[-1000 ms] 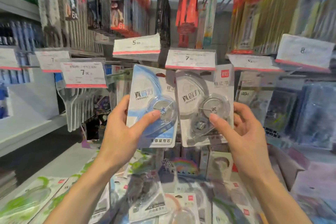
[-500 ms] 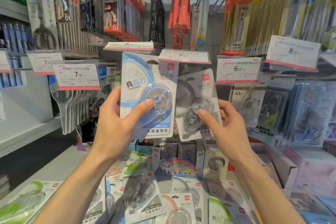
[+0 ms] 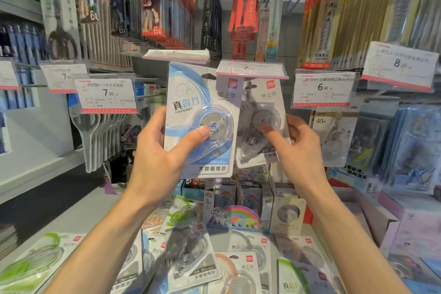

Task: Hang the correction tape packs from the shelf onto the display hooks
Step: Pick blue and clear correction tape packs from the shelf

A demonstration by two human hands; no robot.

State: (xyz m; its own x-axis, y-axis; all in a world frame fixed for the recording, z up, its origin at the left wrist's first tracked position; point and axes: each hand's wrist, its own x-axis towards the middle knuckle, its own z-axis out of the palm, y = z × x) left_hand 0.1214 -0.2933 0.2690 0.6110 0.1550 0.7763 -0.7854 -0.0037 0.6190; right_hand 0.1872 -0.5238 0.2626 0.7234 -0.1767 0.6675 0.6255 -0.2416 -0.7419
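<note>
My left hand (image 3: 157, 160) grips a blue correction tape pack (image 3: 188, 93), thumb on its clear blister. The pack's top edge and hang hole are up at the hook behind the 7.90 price tag (image 3: 250, 69). My right hand (image 3: 298, 150) pinches a grey correction tape pack (image 3: 269, 100) just behind and right of the blue one, under the same tag. The hook itself is hidden by the tag. Several more correction tape packs (image 3: 191, 255) lie flat on the shelf below my arms.
Price tags hang left (image 3: 106, 95) and right (image 3: 323, 89) of the target hook. Scissors packs (image 3: 90, 126) hang at left, other tape packs (image 3: 334, 136) at right. A rainbow box (image 3: 236, 218) stands behind the loose packs. Pen packs crowd the hooks above.
Both hands have carried their packs upward and further in toward the 7.90 hook. The grey pack has slipped further behind the blue one.
</note>
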